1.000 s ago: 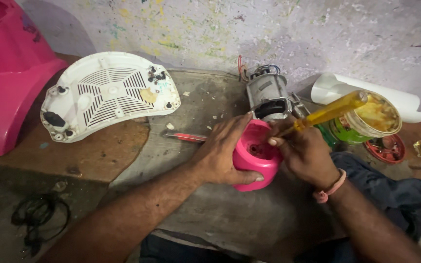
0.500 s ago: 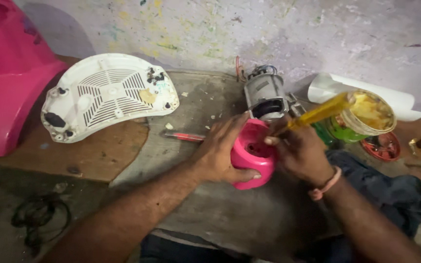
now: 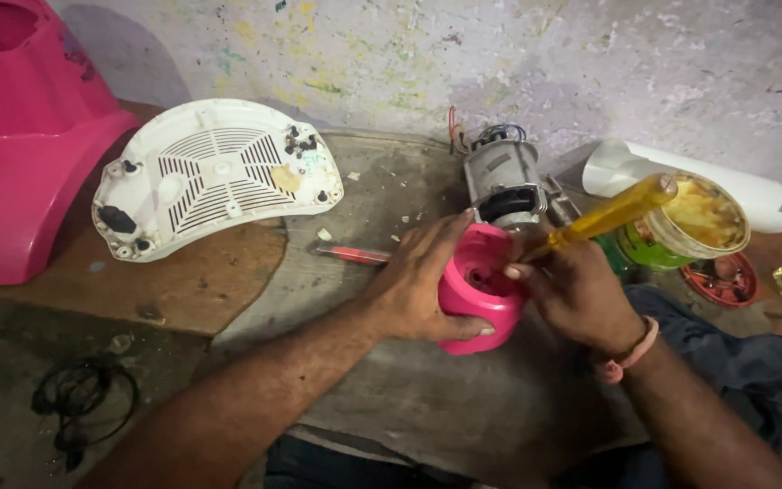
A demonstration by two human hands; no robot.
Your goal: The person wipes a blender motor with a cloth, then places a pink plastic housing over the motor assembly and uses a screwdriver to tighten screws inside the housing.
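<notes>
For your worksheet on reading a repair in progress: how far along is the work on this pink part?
Done: the white base plate is off and lies by the wall, and the motor sits bare on the bench. In hand: the left hand grips the pink part while the right hand works a yellow-handled screwdriver into its opening. Left: the big pink shell, plate and motor remain apart.

One view only: head cam, worn by the person, looked steeply down and fwd over both forearms at the worn grey-brown bench [image 3: 382,398]. Close range, hands mid-frame. Paint-flecked grey plaster wall [image 3: 463,63] filled the top edge. No 2nd view to share.
</notes>
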